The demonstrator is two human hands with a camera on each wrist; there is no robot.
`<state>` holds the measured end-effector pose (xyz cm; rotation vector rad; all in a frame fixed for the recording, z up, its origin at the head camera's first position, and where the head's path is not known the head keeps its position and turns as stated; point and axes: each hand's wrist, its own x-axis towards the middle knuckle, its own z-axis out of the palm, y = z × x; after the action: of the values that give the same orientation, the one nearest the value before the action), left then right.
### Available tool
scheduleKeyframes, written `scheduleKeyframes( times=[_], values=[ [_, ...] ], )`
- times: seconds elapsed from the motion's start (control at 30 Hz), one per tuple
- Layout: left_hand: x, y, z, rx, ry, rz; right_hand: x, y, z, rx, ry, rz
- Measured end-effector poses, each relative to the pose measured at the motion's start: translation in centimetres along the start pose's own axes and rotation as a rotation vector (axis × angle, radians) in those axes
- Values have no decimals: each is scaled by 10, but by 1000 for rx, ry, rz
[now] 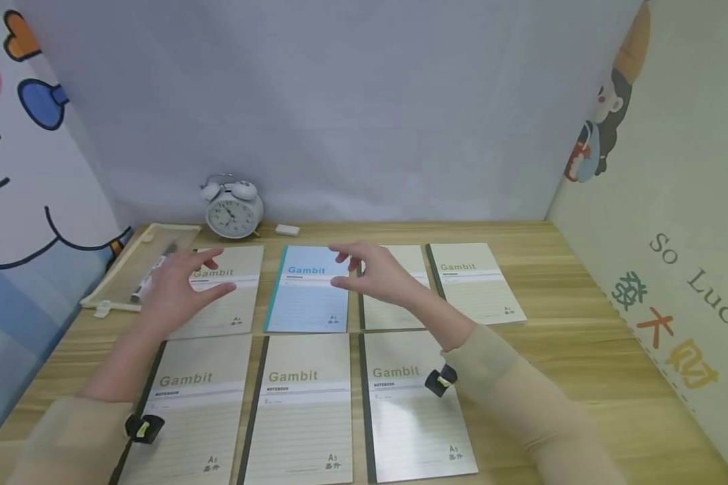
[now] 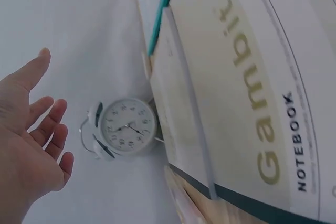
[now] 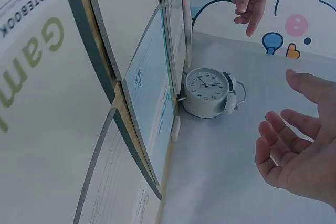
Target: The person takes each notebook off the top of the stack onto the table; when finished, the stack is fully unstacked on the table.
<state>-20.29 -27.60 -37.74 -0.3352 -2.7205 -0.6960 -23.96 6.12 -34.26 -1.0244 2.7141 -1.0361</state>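
Note:
Both hands are raised over two rows of notebooks and hold nothing. In the head view the left hand (image 1: 178, 286) hovers above the back-left cream notebook (image 1: 243, 303), thumb and fingers spread apart. My right hand (image 1: 379, 275) is over the gap between the blue notebook (image 1: 306, 303) and a cream notebook (image 1: 394, 306) that it partly hides. Its fingers are loosely bent, with the thumb apart from them. A white alarm clock (image 2: 128, 126) shows beyond the left hand (image 2: 31, 129) in the left wrist view. The right wrist view shows the right hand (image 3: 302, 140) with an empty palm.
Another cream notebook (image 1: 476, 289) lies at the back right. Three more, including a front-middle notebook (image 1: 300, 431), form the front row. A mesh zip pouch (image 1: 118, 276) with a marker (image 1: 142, 286) sits at the left. A white eraser (image 1: 288, 230) lies beside the clock. Walls border the table.

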Motion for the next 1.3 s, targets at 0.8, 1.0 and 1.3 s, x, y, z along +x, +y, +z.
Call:
scheduleKeyframes(
  times=[0.8, 1.0, 1.3],
  values=[
    [-4, -99, 12, 71, -316, -191, 77, -7, 108, -52, -173, 83],
    [-7, -113, 8, 65, -383, -224, 86, -10, 125, -31, -217, 73],
    [-10, -116, 7, 60, -442, -238, 89, -10, 144, -167, -306, 60]
  ],
)
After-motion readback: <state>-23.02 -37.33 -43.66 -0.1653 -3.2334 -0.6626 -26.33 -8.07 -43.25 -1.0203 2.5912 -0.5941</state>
